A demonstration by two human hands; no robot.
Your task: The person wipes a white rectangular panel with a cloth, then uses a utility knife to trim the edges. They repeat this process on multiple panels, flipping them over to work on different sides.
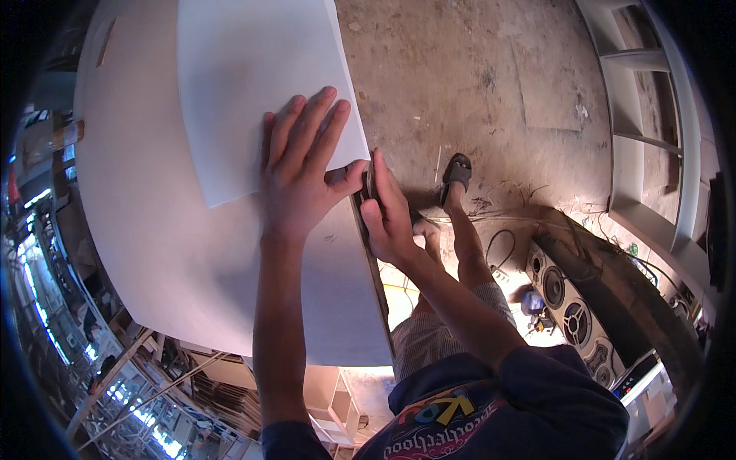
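My left hand [307, 172] lies palm down with fingers spread across a white sheet [238, 69] on a pale, broad panel [153, 230]. Its thumb rests by the sheet's lower right corner. Just right of it, my right hand [391, 218] is closed at the panel's edge, fingers together and upright along it, around something dark and narrow that I cannot make out. The sheet's right edge runs close to the panel's edge.
Dusty floor [468, 77] shows beyond the panel, with my sandalled foot [458, 172] and loose cables. A long speaker cabinet [575, 314] stands lower right, pale open shelving [644, 107] upper right. Cut boards [222, 383] and a cluttered workshop fill the lower left.
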